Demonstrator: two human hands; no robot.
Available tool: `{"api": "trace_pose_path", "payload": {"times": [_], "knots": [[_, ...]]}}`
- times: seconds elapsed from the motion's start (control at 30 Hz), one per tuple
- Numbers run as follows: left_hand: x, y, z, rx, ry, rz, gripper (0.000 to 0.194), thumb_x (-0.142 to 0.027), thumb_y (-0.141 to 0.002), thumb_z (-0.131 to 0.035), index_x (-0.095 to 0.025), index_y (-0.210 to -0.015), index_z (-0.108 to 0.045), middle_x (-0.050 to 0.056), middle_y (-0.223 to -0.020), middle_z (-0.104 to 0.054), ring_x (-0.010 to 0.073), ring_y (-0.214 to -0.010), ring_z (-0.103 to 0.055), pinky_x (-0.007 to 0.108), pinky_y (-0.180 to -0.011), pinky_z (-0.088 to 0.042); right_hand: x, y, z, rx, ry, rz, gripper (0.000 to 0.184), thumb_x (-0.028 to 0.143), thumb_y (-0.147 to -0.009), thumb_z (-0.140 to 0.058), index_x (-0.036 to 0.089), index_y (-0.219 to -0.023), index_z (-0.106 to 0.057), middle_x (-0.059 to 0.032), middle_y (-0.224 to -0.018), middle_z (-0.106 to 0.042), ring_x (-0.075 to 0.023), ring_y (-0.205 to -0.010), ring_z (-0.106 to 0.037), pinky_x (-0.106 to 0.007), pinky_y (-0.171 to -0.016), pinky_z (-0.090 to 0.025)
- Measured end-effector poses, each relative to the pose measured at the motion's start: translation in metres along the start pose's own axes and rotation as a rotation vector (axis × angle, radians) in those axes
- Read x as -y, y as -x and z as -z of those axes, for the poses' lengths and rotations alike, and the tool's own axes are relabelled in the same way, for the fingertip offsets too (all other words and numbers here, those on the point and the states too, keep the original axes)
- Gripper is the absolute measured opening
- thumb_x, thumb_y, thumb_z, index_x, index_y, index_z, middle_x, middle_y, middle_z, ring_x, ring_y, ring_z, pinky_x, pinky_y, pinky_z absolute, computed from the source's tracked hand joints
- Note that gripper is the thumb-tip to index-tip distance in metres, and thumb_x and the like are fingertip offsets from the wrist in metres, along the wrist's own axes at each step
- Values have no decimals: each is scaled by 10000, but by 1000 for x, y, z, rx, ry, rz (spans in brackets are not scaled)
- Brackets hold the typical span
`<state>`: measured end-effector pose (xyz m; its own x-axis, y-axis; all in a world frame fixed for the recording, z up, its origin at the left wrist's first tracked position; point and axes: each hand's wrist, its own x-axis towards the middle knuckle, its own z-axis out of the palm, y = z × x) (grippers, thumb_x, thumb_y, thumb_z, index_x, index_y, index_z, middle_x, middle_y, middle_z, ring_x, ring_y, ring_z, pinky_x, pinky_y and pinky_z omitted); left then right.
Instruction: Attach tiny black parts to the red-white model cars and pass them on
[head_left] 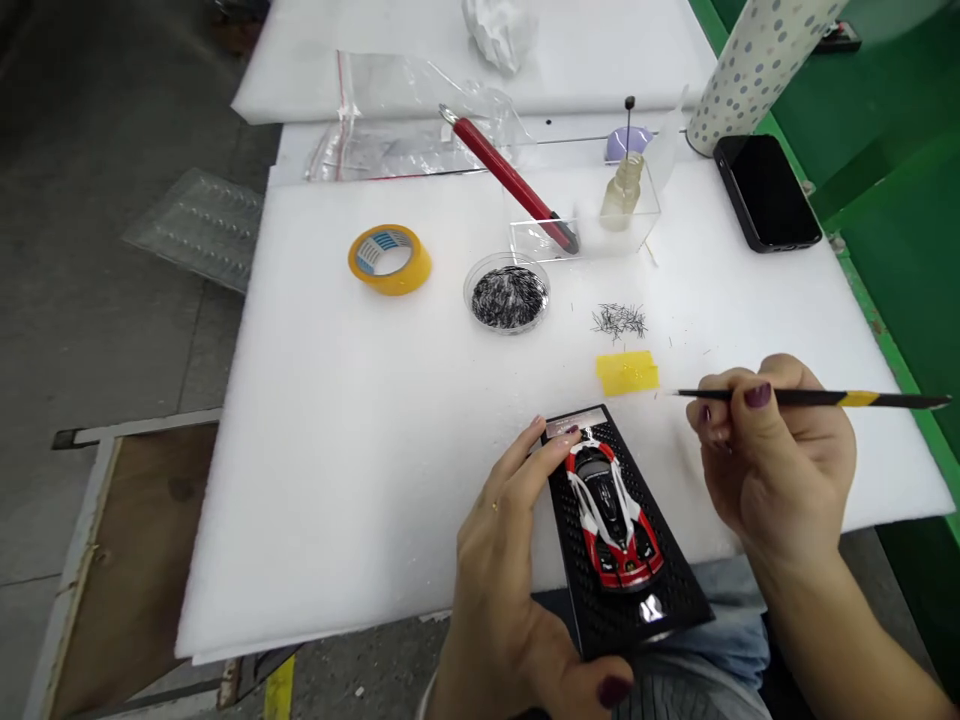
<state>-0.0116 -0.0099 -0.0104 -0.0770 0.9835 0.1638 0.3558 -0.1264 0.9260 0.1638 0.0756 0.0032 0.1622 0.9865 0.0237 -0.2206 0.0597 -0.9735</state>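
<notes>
My left hand [517,570] grips the black base [675,590] of a model car, its fingers over the far end and its thumb at the near edge. On that base sits the red, white and black model car [611,510]. In my right hand [780,450] is a thin black paintbrush [817,398] with a yellow band, pinched between thumb and fingers, its tip pointing left. Just left of the tip lies a yellow tape piece [628,373] on the white foam sheet. Behind the tape is a small pile of fine black bristle-like pieces [619,320].
A round dish [508,295] of black pieces and an orange tape roll [390,259] lie to the left. Farther back are a red pen [510,180], a small glass bottle [622,195] in a clear tray, and a plastic bag [405,120]. A phone [766,193] is at right.
</notes>
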Motion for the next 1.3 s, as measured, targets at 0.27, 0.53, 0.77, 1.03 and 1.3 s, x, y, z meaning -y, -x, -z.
{"api": "trace_pose_path", "payload": {"times": [0.27, 0.53, 0.77, 1.03, 1.3], "knots": [[8, 5, -21, -147, -47, 26, 430, -393, -1044, -561, -262, -1452, -524, 78, -1419, -668, 323, -1454, -526, 566, -1195, -472, 3, 33, -22, 153, -114, 37, 81, 268, -999, -644, 279, -919, -652, 20, -620, -521, -135, -515, -457, -242, -365, -302], [-1, 3, -31, -266, 12, 88, 417, -498, -1024, -580, -284, -1382, -592, 53, -1419, -666, 315, -1398, -569, 538, -1171, -474, -6, 33, -23, 182, -59, 252, 68, 152, -992, -605, 205, -967, -640, 22, -672, -568, -118, -578, -489, -276, -482, -409], [-5, 0, -31, -282, 29, 118, 410, -521, -1030, -542, -278, -1354, -603, 62, -1337, -699, 326, -1395, -563, 548, -1148, -475, -6, 33, -23, 224, -101, 240, 116, 109, -998, -592, 199, -1015, -662, 8, -730, -610, -121, -627, -525, -297, -513, -429], [-3, 0, -29, -262, 83, 102, 395, -471, -1027, -557, -275, -1368, -598, 52, -1336, -701, 308, -1403, -544, 523, -1165, -452, -6, 34, -26, 102, -170, 217, 77, 118, -947, -662, 175, -908, -693, 9, -659, -610, -118, -581, -531, -275, -495, -411], [-3, -1, -31, -260, 117, 103, 438, -534, -1020, -542, -277, -1367, -609, 60, -1326, -704, 318, -1393, -549, 547, -1171, -454, -8, 39, -34, 68, -203, 139, 61, 162, -946, -677, 199, -902, -699, 16, -628, -582, -122, -543, -447, -269, -444, -362]]}}
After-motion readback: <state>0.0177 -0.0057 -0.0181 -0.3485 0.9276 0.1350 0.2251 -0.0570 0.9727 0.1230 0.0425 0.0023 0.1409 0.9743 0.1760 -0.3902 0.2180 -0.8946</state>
